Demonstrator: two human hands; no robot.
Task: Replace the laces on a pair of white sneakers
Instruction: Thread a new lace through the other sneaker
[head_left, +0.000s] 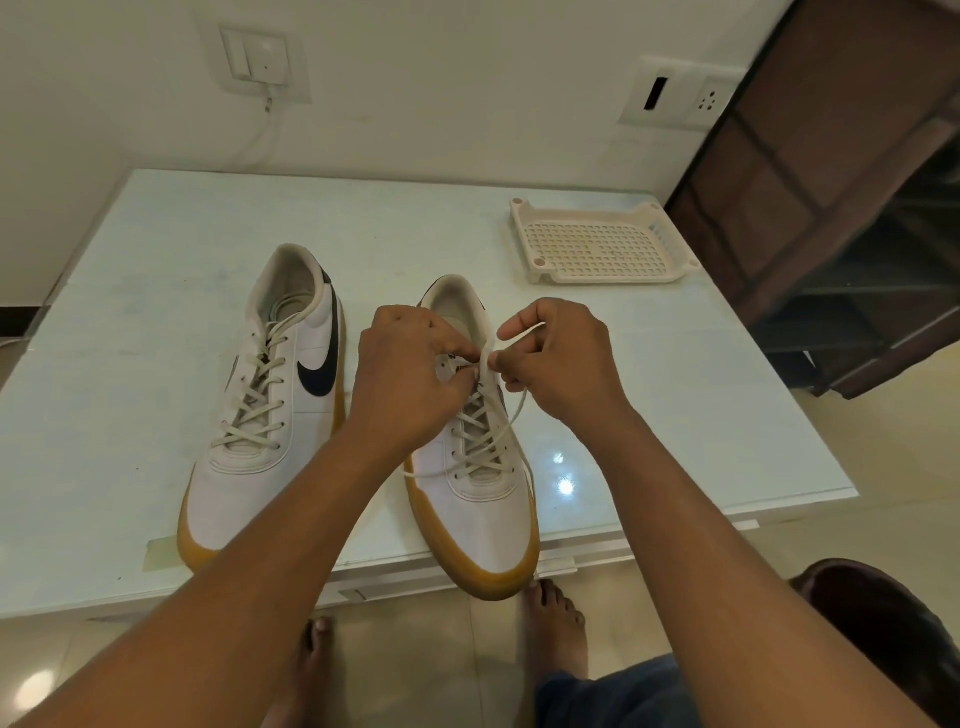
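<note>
Two white sneakers with tan soles stand on a pale table (156, 249), toes toward me. The left sneaker (270, 415) is laced and has a dark swoosh. Both my hands work over the upper eyelets of the right sneaker (478, 499). My left hand (410, 374) pinches the cream lace (506, 421) near the tongue. My right hand (556, 358) pinches the same lace, which loops over its fingers. A loose end trails down over the eyelets to the shoe's left side.
A white perforated plastic tray (597, 244) lies at the table's back right. A dark wooden shelf (831, 208) stands to the right of the table. My bare feet (556, 623) rest on the tiled floor below the table edge. A dark round seat (883, 613) is at lower right.
</note>
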